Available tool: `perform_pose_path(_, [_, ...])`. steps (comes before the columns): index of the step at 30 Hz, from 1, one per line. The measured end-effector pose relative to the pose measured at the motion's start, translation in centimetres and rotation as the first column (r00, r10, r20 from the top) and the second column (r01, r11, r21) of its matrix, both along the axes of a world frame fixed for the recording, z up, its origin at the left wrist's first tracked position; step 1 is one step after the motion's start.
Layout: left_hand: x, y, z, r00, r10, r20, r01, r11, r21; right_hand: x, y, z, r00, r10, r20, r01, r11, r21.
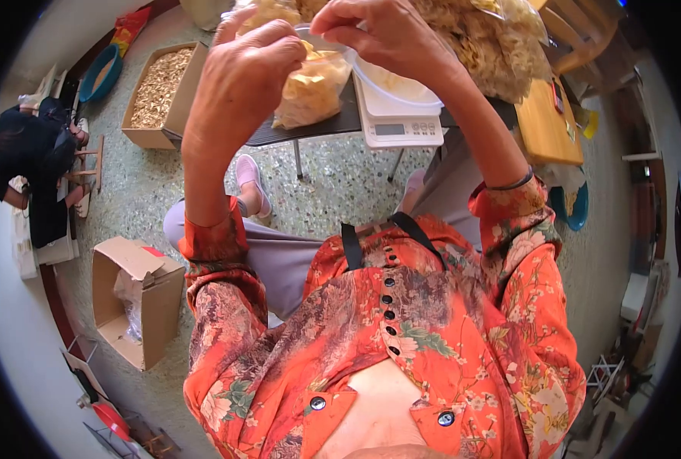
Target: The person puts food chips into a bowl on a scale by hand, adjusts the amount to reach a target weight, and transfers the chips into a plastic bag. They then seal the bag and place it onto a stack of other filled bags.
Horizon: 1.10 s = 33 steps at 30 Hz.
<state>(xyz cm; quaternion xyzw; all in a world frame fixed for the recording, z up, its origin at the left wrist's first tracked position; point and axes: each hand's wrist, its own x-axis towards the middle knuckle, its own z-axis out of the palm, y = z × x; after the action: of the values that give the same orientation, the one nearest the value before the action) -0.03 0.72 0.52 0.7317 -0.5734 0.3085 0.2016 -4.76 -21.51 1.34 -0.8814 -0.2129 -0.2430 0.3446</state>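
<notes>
At the left edge, a seated person in dark clothes (38, 157) bent forward, well apart from the work. Farther off and a little to the right lay a round teal basin (100, 73) with pale contents, a red-and-yellow bag (131, 29) just beyond it. Nearer, an open brown cardboard carton (157, 310) leaned on the speckled floor (333, 164) with crumpled clear plastic (128, 306) inside, while beyond it a second, shallower cardboard box (145, 138) was filled with light-brown chips (162, 84). The left hand (256, 57) was raised, its fingers curled inward at the top of a clear plastic bag of pale yellow flakes (312, 90). That bag stood on the near edge of a dark table (336, 122), left of a white digital scale (424, 134). The right hand (382, 34), above the scale, had its fingers bent toward the bag's top; whether either hand gripped the film could not be told. On the scale sat a translucent round plastic tub (409, 96). Farther right were big bulging bags of brownish flakes (489, 50), then a yellow wooden seat (547, 134), with a teal container (579, 208) nearer, below it.
</notes>
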Motion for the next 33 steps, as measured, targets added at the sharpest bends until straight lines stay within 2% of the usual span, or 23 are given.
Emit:
perform_pose_path(2, [-0.4,-0.2,0.2,0.999,0.023,-0.028,-0.023,1.000,-0.002,0.3,-0.3,-0.6,0.994,0.082,0.073,-0.080,0.996,-0.030])
perform_pose_path(3, [-0.2,-0.1,0.2,0.999,0.032,-0.037,-0.032,0.999,0.019,-0.7,0.2,0.4,0.974,0.057,0.218,-0.053,0.998,-0.021])
perform_pose_path(4, [-0.1,0.0,0.2,0.999,0.024,-0.048,-0.023,0.999,0.024,-1.9,0.2,1.1,0.977,0.048,0.208,-0.046,0.999,-0.016])
perform_pose_path(6, [-0.1,0.0,0.0,1.000,0.018,-0.020,-0.018,1.000,0.017,-4.3,-0.6,1.7,0.960,-0.256,-0.112,0.278,0.920,0.276])
perform_pose_path(8, [-0.3,0.2,0.2,0.999,0.028,-0.041,-0.026,0.999,0.039,-6.8,-3.1,0.9,0.875,-0.419,-0.240,0.468,0.859,0.208])
perform_pose_path(11, [-0.4,0.2,0.2,1.000,0.010,-0.027,-0.008,0.998,0.063,-10.5,-8.1,-2.9,0.826,-0.461,-0.326,0.521,0.844,0.129])
perform_pose_path(13, [-0.7,0.1,0.4,0.998,0.047,-0.040,-0.045,0.997,0.055,-12.3,-10.5,-5.2,0.602,-0.434,-0.670,0.633,0.771,0.069])
perform_pose_path(14, [-0.8,0.2,0.3,0.998,0.045,-0.040,-0.042,0.997,0.057,-12.8,-10.7,-6.4,0.601,-0.434,-0.671,0.635,0.770,0.071])
perform_pose_path(16, [-0.9,0.1,0.3,0.996,0.068,-0.059,-0.066,0.997,0.048,-14.1,-10.8,-8.1,0.568,-0.150,-0.809,0.663,0.665,0.342])
perform_pose_path(17, [-0.7,0.1,0.2,0.997,0.062,-0.055,-0.059,0.997,0.049,-14.1,-10.4,-8.4,0.603,-0.095,-0.792,0.637,0.655,0.407])
perform_pose_path(22, [-0.9,0.1,0.4,0.999,0.031,-0.030,-0.029,0.999,0.042,-12.2,-9.2,-8.3,0.674,-0.144,-0.724,0.633,0.619,0.466])
perform_pose_path(25, [-1.0,0.1,0.4,0.998,0.018,-0.059,-0.018,1.000,-0.005,-11.1,-9.0,-8.3,0.654,-0.066,-0.754,0.634,0.591,0.498])
perform_pose_path(30, [-1.4,-0.1,0.3,0.998,0.030,-0.049,-0.031,0.999,-0.018,-10.5,-8.5,-8.6,0.648,-0.033,-0.761,0.639,0.567,0.520])
perform_pose_path(32, [-1.4,-0.1,0.0,0.988,0.030,-0.152,-0.035,0.999,-0.032,-10.3,-8.6,-8.8,0.635,0.032,-0.772,0.647,0.523,0.555])
perform_pose_path(33, [-1.4,0.0,-0.1,0.988,0.030,-0.151,-0.036,0.999,-0.036,-10.3,-8.5,-8.8,0.636,0.030,-0.771,0.646,0.526,0.553])
